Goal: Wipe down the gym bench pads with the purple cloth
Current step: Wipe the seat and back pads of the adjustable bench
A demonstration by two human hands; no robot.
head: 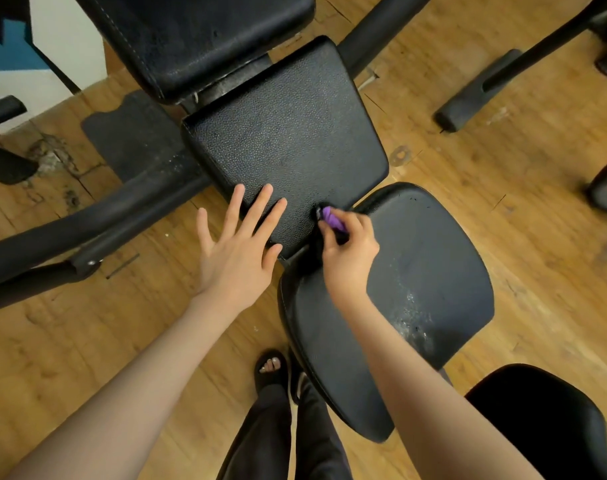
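Two hands over middle pad (288, 133) | your left hand (238, 244), fingers spread flat at its 7 o'clock edge | your right hand (347, 252) pinches bunched purple cloth (331, 218) at its 5 o'clock corner.

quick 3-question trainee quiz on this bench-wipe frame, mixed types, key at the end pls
1. True or false: the left hand grips the purple cloth.
2. Where does the cloth touch? A) back pad B) near corner of the middle pad C) wooden floor
3. Fill in: the left hand's fingers lie ____ on the middle pad's near edge.

Key: 1 false, the right hand holds it bunched. 2 B, beside the rounded seat pad. 3 flat, spread.
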